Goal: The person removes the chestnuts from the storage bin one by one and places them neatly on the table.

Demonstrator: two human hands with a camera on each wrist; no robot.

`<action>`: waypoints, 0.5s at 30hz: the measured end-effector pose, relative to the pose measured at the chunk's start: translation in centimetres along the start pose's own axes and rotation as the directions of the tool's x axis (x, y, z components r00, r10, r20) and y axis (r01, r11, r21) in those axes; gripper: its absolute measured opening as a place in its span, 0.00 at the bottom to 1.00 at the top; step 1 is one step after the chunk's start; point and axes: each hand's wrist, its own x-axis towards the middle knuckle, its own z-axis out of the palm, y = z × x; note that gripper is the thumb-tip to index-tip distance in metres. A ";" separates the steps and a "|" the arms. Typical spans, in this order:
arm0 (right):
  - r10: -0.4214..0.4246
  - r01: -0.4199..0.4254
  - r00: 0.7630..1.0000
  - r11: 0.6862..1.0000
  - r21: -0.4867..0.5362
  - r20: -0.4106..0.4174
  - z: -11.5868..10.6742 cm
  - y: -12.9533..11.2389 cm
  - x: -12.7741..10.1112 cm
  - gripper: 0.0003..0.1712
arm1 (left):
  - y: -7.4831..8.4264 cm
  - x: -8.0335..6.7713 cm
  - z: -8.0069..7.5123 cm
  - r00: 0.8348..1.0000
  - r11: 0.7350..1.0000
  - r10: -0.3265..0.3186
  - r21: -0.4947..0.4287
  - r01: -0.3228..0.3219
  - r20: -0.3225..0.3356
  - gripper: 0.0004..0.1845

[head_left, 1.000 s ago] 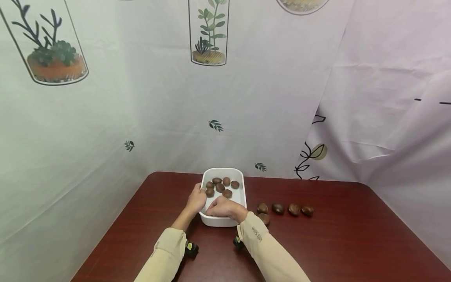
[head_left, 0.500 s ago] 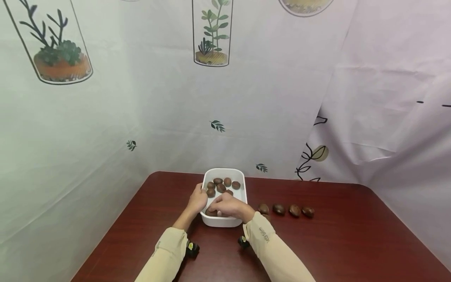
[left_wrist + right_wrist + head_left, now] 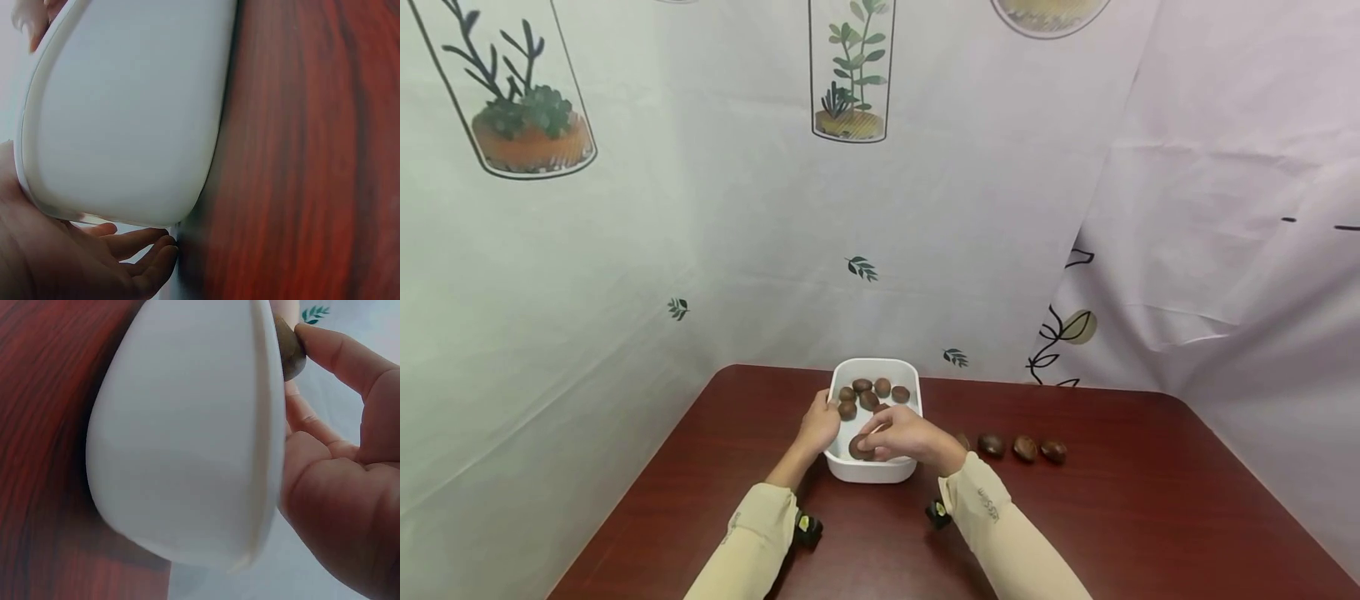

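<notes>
A white rectangular container [image 3: 871, 473] stands on the table with several brown chestnuts [image 3: 868, 400] in its far half. My left hand [image 3: 817, 423] grips its left wall, thumb at the rim; the left wrist view shows the fingers along the outside. Over the near half, my right hand [image 3: 912, 435] pinches one chestnut [image 3: 859, 447] between thumb and fingers. In the right wrist view that chestnut [image 3: 290, 350] shows just beyond the rim, partly hidden by the container wall. One chestnut inside is partly covered by my right hand.
To the right of the container, several more chestnuts [image 3: 1025, 448] lie in a row on the dark red table [image 3: 1135, 500]. My right wrist partly covers the nearest of them. A printed white cloth [image 3: 760, 250] hangs behind the table.
My right hand has moved from the container's near left corner slightly right, bringing up a chestnut in its fingertips. The left hand keeps its place on the container.
</notes>
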 end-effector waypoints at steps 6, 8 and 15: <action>-0.019 0.020 1.000 0.998 0.054 -0.024 -1.3 0.2 -1.2 0.12 | 0.0 0.0 0.0 1.000 1.000 -0.005 0.000 0.005 -0.006 0.24; -0.022 0.024 0.999 0.998 0.063 -0.034 -1.8 0.4 -1.7 0.12 | 0.1 0.1 0.0 1.000 1.000 -0.006 0.001 0.006 -0.007 0.24; -0.040 0.044 0.998 0.993 0.105 -0.039 -3.5 1.0 -3.4 0.14 | 0.0 0.2 0.0 1.000 1.000 -0.010 0.022 0.010 -0.005 0.24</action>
